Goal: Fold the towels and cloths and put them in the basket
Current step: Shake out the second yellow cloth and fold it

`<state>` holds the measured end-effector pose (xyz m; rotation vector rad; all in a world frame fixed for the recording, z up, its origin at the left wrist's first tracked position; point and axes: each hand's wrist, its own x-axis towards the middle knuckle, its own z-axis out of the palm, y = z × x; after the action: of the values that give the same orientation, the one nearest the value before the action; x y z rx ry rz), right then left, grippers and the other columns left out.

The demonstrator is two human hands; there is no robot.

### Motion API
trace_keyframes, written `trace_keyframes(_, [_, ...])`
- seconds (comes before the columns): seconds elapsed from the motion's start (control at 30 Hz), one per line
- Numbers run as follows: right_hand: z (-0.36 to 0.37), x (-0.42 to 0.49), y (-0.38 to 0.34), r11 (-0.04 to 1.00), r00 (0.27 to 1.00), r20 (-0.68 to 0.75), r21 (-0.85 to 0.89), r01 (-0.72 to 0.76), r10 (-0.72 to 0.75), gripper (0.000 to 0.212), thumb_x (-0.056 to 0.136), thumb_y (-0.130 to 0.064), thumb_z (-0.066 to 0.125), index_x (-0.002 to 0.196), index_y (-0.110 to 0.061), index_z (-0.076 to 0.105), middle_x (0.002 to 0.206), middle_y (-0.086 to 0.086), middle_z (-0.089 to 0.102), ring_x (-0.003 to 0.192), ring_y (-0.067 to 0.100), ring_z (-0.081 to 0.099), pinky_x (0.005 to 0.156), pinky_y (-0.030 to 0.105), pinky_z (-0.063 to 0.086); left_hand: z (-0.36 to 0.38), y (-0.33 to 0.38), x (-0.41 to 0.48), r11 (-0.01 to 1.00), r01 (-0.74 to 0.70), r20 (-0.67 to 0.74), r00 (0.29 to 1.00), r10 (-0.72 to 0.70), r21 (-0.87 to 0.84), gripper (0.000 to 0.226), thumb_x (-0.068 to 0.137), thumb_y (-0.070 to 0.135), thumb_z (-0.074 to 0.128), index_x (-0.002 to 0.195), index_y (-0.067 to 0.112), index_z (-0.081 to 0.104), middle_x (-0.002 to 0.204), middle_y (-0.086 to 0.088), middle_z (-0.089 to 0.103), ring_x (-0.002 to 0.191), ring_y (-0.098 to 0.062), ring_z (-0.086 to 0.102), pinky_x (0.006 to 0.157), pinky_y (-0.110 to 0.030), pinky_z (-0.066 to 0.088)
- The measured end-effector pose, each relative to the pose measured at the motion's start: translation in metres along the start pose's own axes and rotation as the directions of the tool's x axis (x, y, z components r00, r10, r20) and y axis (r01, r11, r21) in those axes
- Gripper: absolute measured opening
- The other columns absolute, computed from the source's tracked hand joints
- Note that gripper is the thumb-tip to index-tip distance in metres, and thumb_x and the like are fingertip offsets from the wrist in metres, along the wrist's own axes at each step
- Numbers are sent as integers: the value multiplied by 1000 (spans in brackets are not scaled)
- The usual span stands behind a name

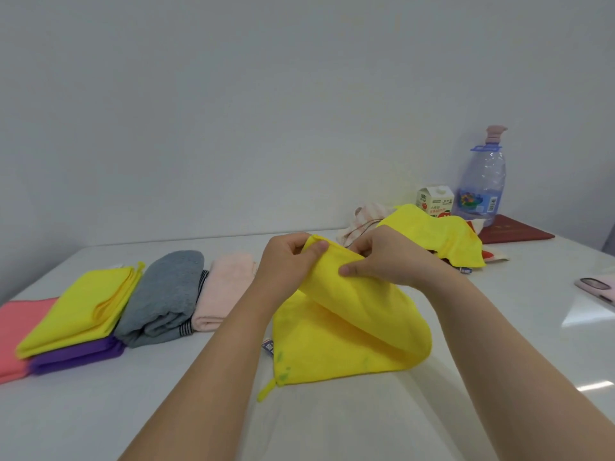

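Coral cloth (16, 331): lying flat at the left edge of the table (166, 410), at 9 o'clock from the hands.
Folded yellow cloth (83, 307): resting on a purple cloth (76, 356), which is overlapping the coral cloth.
Grey towel (163, 297): lying folded, touching that stack at its 3 o'clock.
Pale pink towel (223, 291): lying folded at 3 o'clock of the grey towel, touching it.
Left hand (286, 261): thumb and curled fingers pinching the raised far edge of the held yellow cloth (349, 327).
Held yellow cloth: lower part lying on the table, loop pointing to 7 o'clock.
Right hand (382, 257): pinching the same edge just beside the left hand, thumb on top.
Unfolded yellow cloth (439, 234): lying over a striped cloth (366, 214), at 1 o'clock from the hands.
Carton (434, 201), bottle (482, 181), red book (515, 232): standing or lying behind that heap.
Phone (597, 286): lying at 3 o'clock, by the right edge.
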<state>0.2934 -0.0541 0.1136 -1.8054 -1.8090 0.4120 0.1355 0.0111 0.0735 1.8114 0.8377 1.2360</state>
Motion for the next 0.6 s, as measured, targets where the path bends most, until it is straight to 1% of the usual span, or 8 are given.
trace_keyframes(0.13, [-3, -1, 4, 974, 993, 20, -197, -111, 117, 33, 78, -37, 74, 78, -5, 65, 62, 2, 49, 58, 11, 44, 50, 26, 30, 0, 2, 0, 998, -60, -109, 992, 63, 26, 33, 88, 16, 65, 56, 19, 59, 50, 10, 43, 52, -5, 37, 51, -22, 29])
trace_keyframes(0.23, [-2, -7, 14, 927, 964, -154, -276, -253, 218, 40, 80, -33, 71, 60, -11, 45, 59, 3, 40, 58, 17, 42, 46, 28, 24, 1, 10, -4, 997, -76, -224, 972, 73, -3, 30, 90, 18, 63, 70, -4, 61, 62, -9, 43, 60, -13, 37, 55, -27, 28])
trace_keyframes(0.3, [-2, -13, 21, 938, 914, -325, -163, -306, 242, 44, 80, -24, 68, 53, -13, 35, 52, 4, 35, 53, 21, 39, 45, 28, 21, 1, 18, -7, 996, -84, -297, 951, 84, 14, 36, 91, 19, 62, 71, -10, 55, 62, -10, 37, 58, -13, 32, 54, -28, 24])
trace_keyframes(0.33, [-3, -18, 22, 955, 886, -400, -77, -288, 235, 44, 79, -20, 66, 51, -14, 34, 50, 5, 35, 51, 22, 38, 44, 28, 21, 0, 25, -9, 996, -92, -326, 941, 94, 21, 38, 91, 19, 61, 70, -11, 52, 60, -9, 34, 56, -10, 29, 52, -27, 23])
trace_keyframes(0.43, [-15, -29, 21, 967, 818, -534, 235, -100, 215, 39, 80, -14, 67, 50, -7, 43, 52, 10, 35, 55, 20, 34, 51, 29, 23, -7, 46, -12, 994, -108, -386, 916, 106, 17, 40, 93, 20, 58, 70, -12, 49, 59, -8, 31, 52, -8, 26, 49, -24, 21])
trace_keyframes(0.5, [-27, -38, 14, 861, 797, -541, 506, 55, 267, 28, 82, -14, 69, 65, 6, 59, 64, 13, 44, 65, 19, 39, 61, 30, 31, -11, 62, -16, 992, -125, -393, 912, 118, 7, 41, 93, 22, 58, 73, -14, 50, 62, -10, 34, 57, -13, 31, 53, -27, 23])
trace_keyframes(0.53, [-33, -42, 10, 783, 805, -517, 613, 109, 292, 24, 83, -15, 69, 71, 5, 62, 70, 13, 48, 70, 20, 42, 64, 33, 34, -12, 70, -18, 991, -136, -395, 910, 125, 1, 42, 93, 22, 58, 73, -14, 50, 62, -10, 35, 58, -16, 31, 53, -27, 23])
trace_keyframes(0.6, [-43, -50, 2, 682, 832, -471, 713, 163, 294, 18, 87, -17, 66, 71, -8, 64, 75, 13, 53, 74, 22, 47, 67, 36, 38, -15, 86, -22, 987, -157, -407, 903, 137, -16, 42, 93, 22, 58, 72, -14, 51, 63, -9, 35, 60, -16, 31, 52, -26, 24])
